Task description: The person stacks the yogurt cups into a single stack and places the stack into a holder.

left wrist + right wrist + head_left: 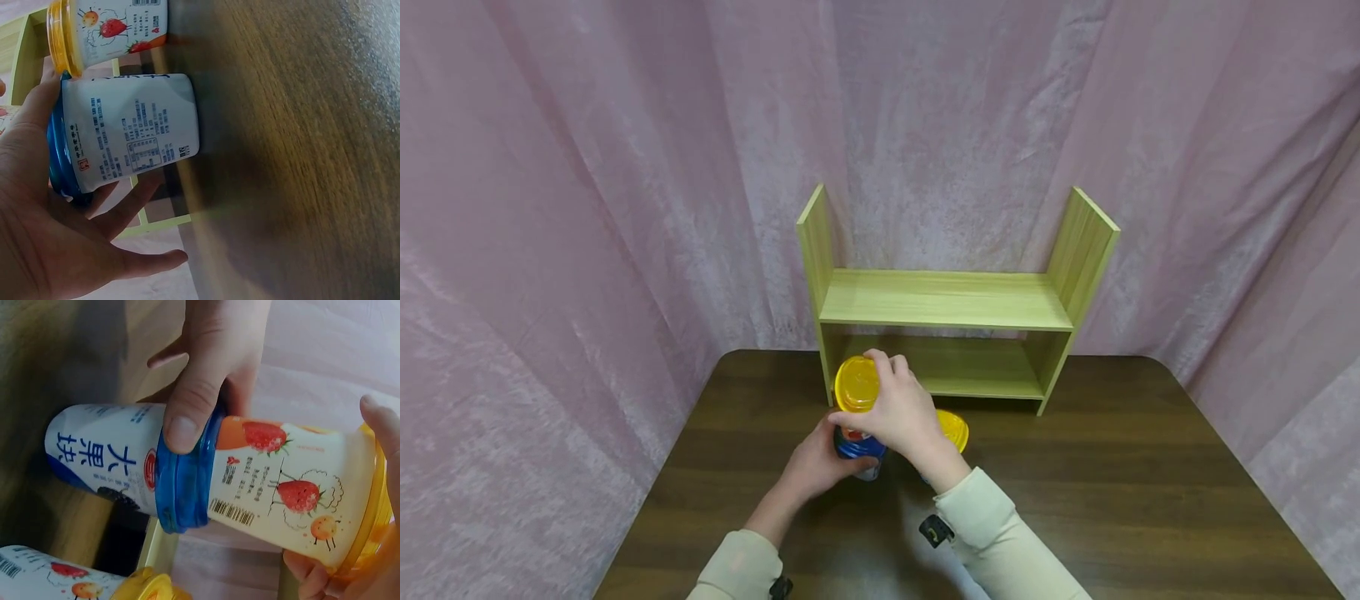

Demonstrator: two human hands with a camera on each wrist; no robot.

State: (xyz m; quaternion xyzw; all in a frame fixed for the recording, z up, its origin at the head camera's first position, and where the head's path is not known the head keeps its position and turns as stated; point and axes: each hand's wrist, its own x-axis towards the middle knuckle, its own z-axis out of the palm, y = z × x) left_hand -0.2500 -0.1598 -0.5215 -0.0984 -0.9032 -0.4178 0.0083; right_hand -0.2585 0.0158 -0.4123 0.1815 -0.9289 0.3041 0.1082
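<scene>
A yogurt cup with a blue lid (106,456) stands upright on the table. My left hand (820,458) grips it around its lid, the thumb lying along the lid's edge in the right wrist view. On top of that lid sits a strawberry-printed yogurt cup with a yellow lid (281,481). My right hand (901,408) holds this upper cup by the yellow lid, thumb on one side and fingers on the other. A second yellow-lidded yogurt cup (122,34) stands beside the blue-lidded one, partly hidden behind my right hand in the head view.
A two-tier wooden shelf (947,300) stands at the back of the brown table (1120,467), just behind the cups. Pink curtains (625,167) hang behind and at both sides of the table.
</scene>
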